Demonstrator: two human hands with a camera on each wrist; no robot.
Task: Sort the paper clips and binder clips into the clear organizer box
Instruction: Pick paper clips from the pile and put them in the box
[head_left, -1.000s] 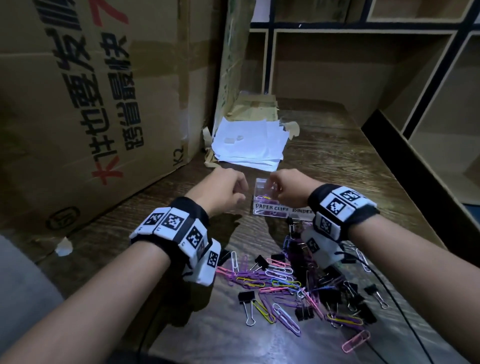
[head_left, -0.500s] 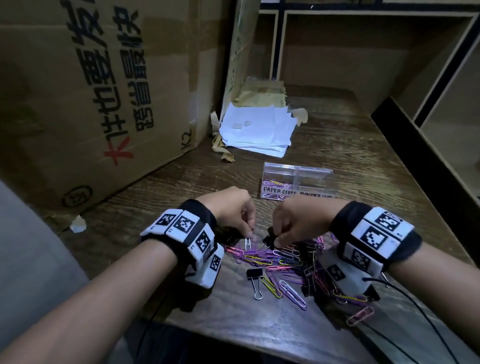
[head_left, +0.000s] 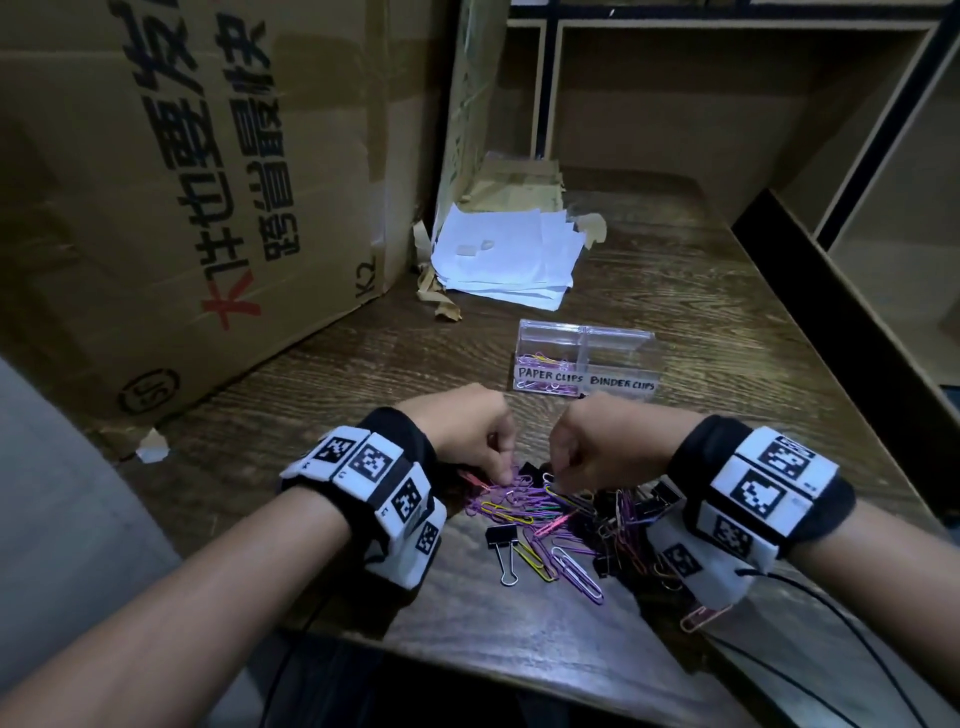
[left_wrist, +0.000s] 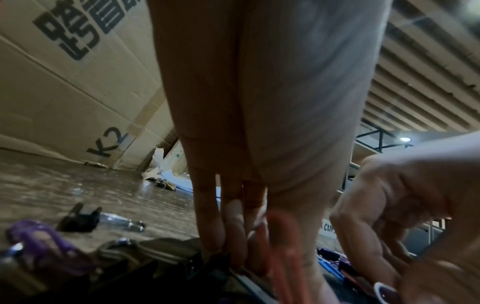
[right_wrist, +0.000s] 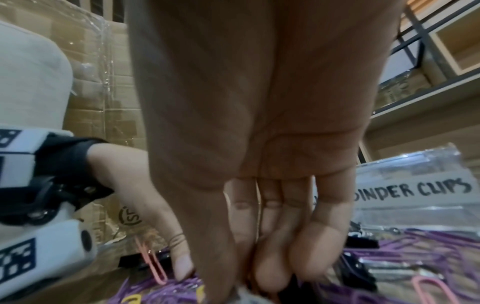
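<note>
Dark wood grain covers the counter (head_left: 649, 291), hemmed by a big printed cardboard box (head_left: 182, 182) on the left and shelving (head_left: 779, 130) behind and to the right. From the head view, the clear organizer box (head_left: 586, 364) stands beyond the hands, with open counter around it; its left compartment, labelled PAPER CLIPS, holds a few coloured clips, and the one labelled BINDER CLIPS looks bare. A stack of white paper (head_left: 506, 254) lies farther back, near the cardboard box. The mixed pile of paper clips (head_left: 524, 506) and black binder clips (head_left: 501, 535) sits close to the counter's near edge, some of it under the right wrist. The left hand (head_left: 467, 431) and right hand (head_left: 597, 441) are curled knuckles-up over the pile's far side, fingertips down among the clips; this view hides what they pinch.

The left wrist view looks along the palm: the left hand's (left_wrist: 259, 123) fingers (left_wrist: 207, 216) point down into the pile with an orange-pink clip blurred in front of them, but whether they grip it cannot be told. A lone binder clip (left_wrist: 80, 220) lies apart on bare wood to the left.

The right wrist view shows the right hand's (right_wrist: 259, 123) fingers (right_wrist: 314, 246) bent down onto purple clips (right_wrist: 428, 244); any grip is hidden. The organizer's BINDER CLIPS label (right_wrist: 413, 189) is just beyond, and the left hand's fingertip rests beside a pink clip (right_wrist: 153, 263).
</note>
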